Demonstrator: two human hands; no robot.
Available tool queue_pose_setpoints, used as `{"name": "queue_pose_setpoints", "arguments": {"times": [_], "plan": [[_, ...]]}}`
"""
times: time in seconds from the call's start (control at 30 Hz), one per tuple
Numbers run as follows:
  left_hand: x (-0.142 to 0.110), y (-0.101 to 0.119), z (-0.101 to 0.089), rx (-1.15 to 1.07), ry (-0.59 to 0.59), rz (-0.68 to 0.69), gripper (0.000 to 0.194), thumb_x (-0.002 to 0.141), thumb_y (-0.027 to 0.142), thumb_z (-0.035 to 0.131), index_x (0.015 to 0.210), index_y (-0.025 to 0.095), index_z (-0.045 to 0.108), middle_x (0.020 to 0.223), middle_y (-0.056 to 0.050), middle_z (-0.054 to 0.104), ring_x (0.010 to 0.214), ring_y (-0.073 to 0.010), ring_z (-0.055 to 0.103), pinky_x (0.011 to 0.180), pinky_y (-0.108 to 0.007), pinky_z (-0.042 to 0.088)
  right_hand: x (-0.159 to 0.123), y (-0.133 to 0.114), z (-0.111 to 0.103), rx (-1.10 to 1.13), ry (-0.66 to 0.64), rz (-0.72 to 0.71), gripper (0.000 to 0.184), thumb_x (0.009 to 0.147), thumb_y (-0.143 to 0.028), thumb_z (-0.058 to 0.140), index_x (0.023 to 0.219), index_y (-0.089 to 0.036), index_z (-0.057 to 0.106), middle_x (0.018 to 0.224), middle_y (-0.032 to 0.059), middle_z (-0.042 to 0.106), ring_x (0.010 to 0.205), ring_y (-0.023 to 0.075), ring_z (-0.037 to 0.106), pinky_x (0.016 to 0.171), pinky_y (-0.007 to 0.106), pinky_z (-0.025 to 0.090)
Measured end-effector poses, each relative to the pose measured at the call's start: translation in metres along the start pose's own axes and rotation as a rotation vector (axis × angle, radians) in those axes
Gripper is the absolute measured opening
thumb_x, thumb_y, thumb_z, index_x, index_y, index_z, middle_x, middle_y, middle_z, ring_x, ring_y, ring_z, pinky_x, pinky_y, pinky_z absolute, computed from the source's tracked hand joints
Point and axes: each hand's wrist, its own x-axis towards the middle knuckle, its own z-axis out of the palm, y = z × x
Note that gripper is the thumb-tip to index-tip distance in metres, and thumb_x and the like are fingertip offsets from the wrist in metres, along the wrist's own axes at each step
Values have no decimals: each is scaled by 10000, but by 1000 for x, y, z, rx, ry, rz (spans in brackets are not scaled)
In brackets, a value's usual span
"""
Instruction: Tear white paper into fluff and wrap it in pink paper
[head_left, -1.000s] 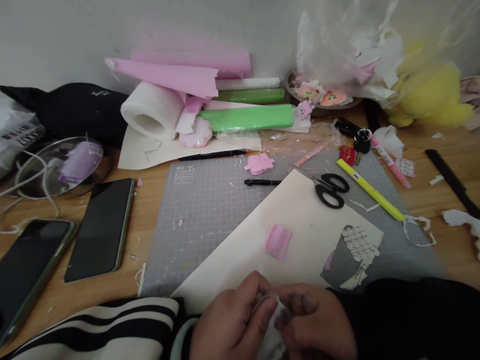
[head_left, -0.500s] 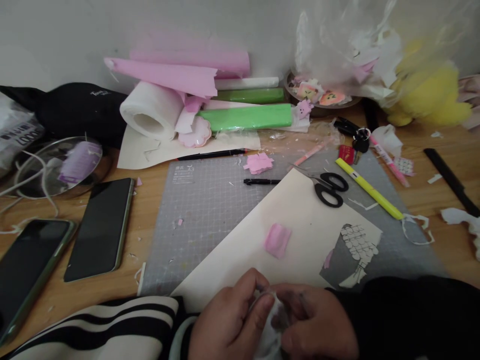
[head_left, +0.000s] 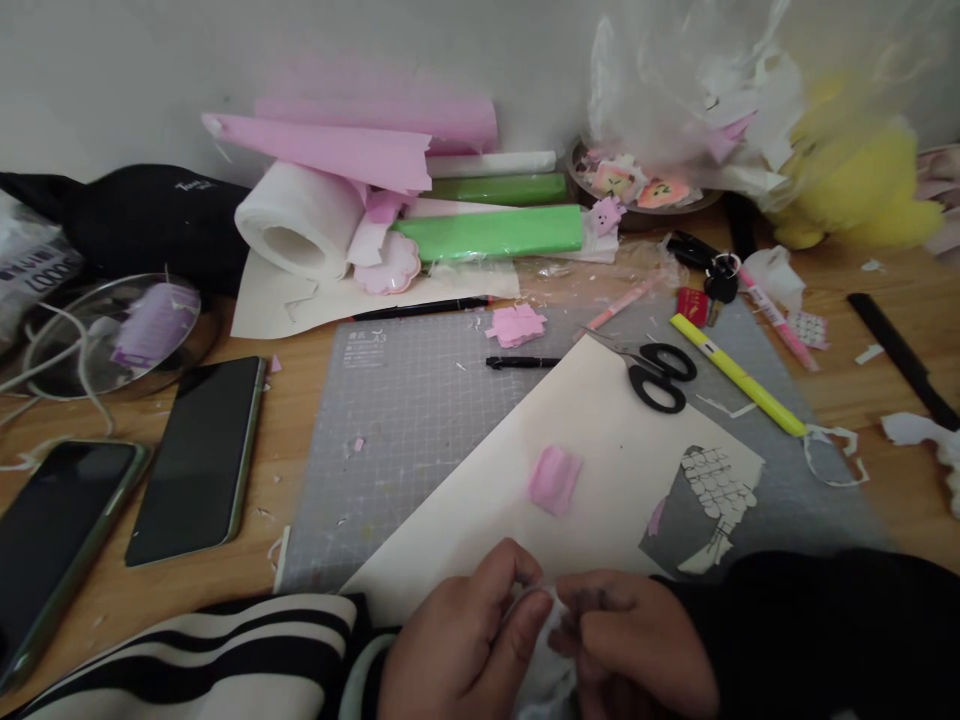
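Observation:
At the bottom centre, my left hand pinches a white, crumpled, thin sheet between thumb and curled forefinger. Opposite it, my right hand has its fingers closed on the sheet's right side. Whether the sheet is tissue or thin plastic I cannot tell, and its lower part runs out of the frame. Just beyond my hands, a small pink square piece lies on a cream sheet of paper. To the right are a dark piece with white scale-like cutouts and black-handled scissors.
A grey cutting mat lies under the paper. Two phones rest on the left. A yellow stick and a pink pen lie at the right. Behind stand a white roll, green packs and a clear bag.
My right hand's fingers have shifted and curled in more tightly on the white sheet, and more of the sheet shows between my hands. My left hand has barely moved.

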Motion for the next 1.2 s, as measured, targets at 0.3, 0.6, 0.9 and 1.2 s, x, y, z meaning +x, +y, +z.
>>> {"name": "queue_pose_setpoints", "arguments": {"times": [0.3, 0.6, 0.9, 1.2], "plan": [[0, 0, -1, -38, 50, -5, 197, 825, 329, 298, 743, 196, 418, 574, 21, 508, 533, -115, 465, 509, -199, 342, 1, -13, -2, 46, 36, 69, 63, 495, -142, 344, 505, -143, 406, 385, -66, 344, 368, 37, 333, 386, 151, 227], [2, 2, -3, -65, 52, 30, 180, 823, 297, 320, 727, 195, 432, 603, 21, 530, 552, -107, 489, 531, -189, 358, 6, -3, -4, 169, -132, -79, 161, 510, -217, 429, 660, -165, 403, 447, -58, 438, 370, 45, 363, 396, 155, 267], [-1, 2, -1, -49, 43, 20, 168, 821, 293, 332, 740, 195, 443, 642, 7, 594, 577, -116, 533, 535, -195, 366, 4, -6, -3, 26, -26, -33, 56, 499, -179, 394, 535, -154, 429, 411, -71, 327, 399, 40, 296, 378, 155, 207], [0, 1, -2, -15, 13, 14, 177, 816, 290, 341, 727, 190, 457, 633, -7, 593, 582, -129, 535, 536, -204, 375, 2, 2, 1, 208, -188, -134, 189, 491, -164, 507, 677, -140, 487, 559, -46, 476, 535, 55, 444, 489, 156, 328]]}}
